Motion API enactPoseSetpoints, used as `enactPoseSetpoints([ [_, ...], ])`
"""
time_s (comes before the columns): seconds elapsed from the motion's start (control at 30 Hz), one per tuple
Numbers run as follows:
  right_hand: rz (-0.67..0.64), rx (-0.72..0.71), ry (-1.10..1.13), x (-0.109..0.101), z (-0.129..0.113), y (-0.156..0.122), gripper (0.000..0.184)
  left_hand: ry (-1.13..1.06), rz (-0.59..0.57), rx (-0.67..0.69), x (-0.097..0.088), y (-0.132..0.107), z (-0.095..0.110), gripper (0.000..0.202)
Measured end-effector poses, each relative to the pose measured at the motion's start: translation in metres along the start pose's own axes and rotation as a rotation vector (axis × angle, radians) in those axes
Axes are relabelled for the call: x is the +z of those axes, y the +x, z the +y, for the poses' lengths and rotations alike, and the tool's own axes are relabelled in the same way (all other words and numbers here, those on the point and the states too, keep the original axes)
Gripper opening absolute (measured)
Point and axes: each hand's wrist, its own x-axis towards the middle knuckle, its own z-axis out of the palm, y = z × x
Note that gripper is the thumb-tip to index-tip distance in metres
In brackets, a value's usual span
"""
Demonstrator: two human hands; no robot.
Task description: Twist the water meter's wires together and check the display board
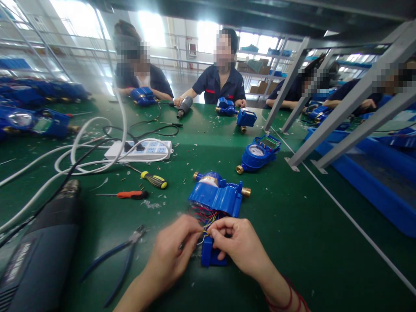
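Nearer than the one power strip [152, 150] are two screwdrivers [155, 179] [131, 195], one pair of pliers [134, 238], one heat gun [42, 247], one opened blue meter [212, 198] and two hands [172, 247] [238, 242].

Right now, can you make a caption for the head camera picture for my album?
Left hand and right hand pinch thin wires by a blue meter on a green table, pliers nearby.

White lettering [18, 263] on the heat gun [55, 242], blurred; no text readable.
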Motion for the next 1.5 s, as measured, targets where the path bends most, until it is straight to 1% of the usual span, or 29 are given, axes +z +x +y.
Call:
enactPoseSetpoints([
  [0.1, -0.007, -0.01, 0.022, -0.0009, 0.0013, -0.0001, 0.025, -0.009, -0.011, 0.009, -0.0015, 0.0011, 0.0007, 0.014],
  [0.17, -0.012, -0.027, 0.028, -0.0011, 0.0019, -0.0006, 0.025, -0.008, -0.01, 0.013, -0.002, 0.0024, 0.0018, 0.014],
  [0.27, -0.019, -0.041, 0.031, -0.0012, 0.0018, -0.0019, 0.023, -0.005, -0.004, 0.029, -0.0019, 0.0041, 0.0035, 0.015],
  [0.53, 0.011, -0.045, -0.06, -0.001, -0.0008, -0.0039, 0.013, -0.011, 0.002, 0.079, 0.0006, 0.0034, 0.0038, 0.018],
  [0.73, -0.038, 0.026, 0.062, 0.0026, 0.0054, -0.0006, 0.014, -0.019, -0.008, 0.106, -0.0005, 0.0029, 0.004, 0.022],
  [0.83, -0.073, 0.057, 0.141, 0.0025, 0.0066, 0.0007, 0.018, -0.032, -0.02, 0.095, -0.0014, 0.0029, 0.004, 0.024],
  [0.93, -0.112, 0.061, 0.174, -0.0004, 0.0039, -0.0001, 0.026, -0.047, -0.007, 0.067, -0.0024, 0.0034, 0.0047, 0.021],
  [1.0, -0.129, 0.056, 0.164, -0.0031, 0.0012, -0.0012, 0.03, -0.042, -0.002, 0.051, -0.0031, 0.0038, 0.0052, 0.019],
  [1.07, -0.124, 0.042, 0.141, -0.0053, -0.0008, -0.0022, 0.03, -0.034, -0.008, 0.045, -0.0034, 0.0041, 0.0053, 0.019],
  [1.27, -0.073, -0.009, 0.033, -0.0067, -0.0012, -0.0035, 0.018, -0.042, -0.028, 0.055, -0.001, 0.0038, 0.0031, 0.019],
  [1.5, -0.043, -0.064, -0.088, -0.0033, 0.0009, -0.0051, 0.012, -0.032, -0.031, 0.063, -0.0009, 0.0046, 0.0034, 0.02],
])
